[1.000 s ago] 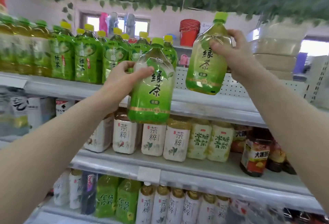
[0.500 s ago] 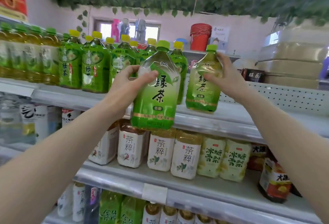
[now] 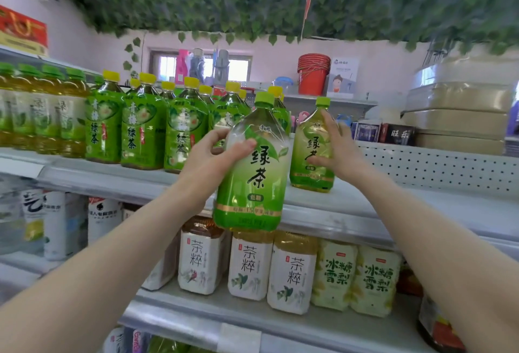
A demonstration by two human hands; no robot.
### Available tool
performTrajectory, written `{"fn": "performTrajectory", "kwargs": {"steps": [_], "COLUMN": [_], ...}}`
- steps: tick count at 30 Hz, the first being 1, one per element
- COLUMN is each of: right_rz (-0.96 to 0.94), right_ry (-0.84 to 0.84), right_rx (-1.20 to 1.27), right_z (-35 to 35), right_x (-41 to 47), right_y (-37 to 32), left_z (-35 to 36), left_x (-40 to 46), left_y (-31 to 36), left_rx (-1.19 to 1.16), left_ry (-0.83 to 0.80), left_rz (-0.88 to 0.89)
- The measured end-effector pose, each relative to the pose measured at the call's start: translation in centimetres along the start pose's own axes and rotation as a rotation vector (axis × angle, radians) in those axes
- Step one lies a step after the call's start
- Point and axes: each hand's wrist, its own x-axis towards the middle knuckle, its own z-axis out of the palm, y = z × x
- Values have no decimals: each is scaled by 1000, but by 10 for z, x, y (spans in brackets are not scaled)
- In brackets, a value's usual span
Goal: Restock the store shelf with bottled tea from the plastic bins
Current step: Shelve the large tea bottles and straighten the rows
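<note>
Left hand (image 3: 209, 160) clasped a full, likely heavy bottle (image 3: 252, 167) at its slick shoulder; right hand (image 3: 335, 147) seemingly held another bottle (image 3: 310, 156) on the shelf (image 3: 351, 206)

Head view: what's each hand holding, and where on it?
Left hand grips a large green-labelled plastic tea bottle at its upper left side. Right hand holds a second matching bottle at its right side, standing on the grey shelf.
</note>
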Motion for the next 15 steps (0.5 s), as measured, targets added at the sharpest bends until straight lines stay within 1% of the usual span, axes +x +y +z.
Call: {"fn": "performTrajectory", "kwargs": {"steps": [3,5,6,7,8,9,10,12,13,15], "right_rz": [11,44,42,10,-44,-91,-111,-70,-41,-23], "right_ry": [-19,-15,5,48,95,118,101,-63,-154,-252], "right_rx": [-38,-163,-217,-217,-155,-30,141,498,629,780], "right_z": [3,0,-3,-7,-12,-17,-22,-28,-28,-23], "right_x": [7,5,0,-9,-21,-37,-55,-94,-111,-129], "right_y": [6,2,-3,-12,-23,-36,-50,-77,-87,-91], "left_z": [1,1,1,1,2,3,4,8,11,17], "left_x": [4,3,2,1,-1,-3,-4,-8,-10,-14], "left_y": [-6,-8,-7,-7,-7,-7,-7,-6,-5,-5], "left_rx": [13,27,27,28,29,28,25,15,13,17], "left_ry": [13,17,14,9,2,-6,-17,-47,-63,-86], "left_rz": [-6,-9,-7,-6,-6,-10,-14,-22,-24,-20]}}
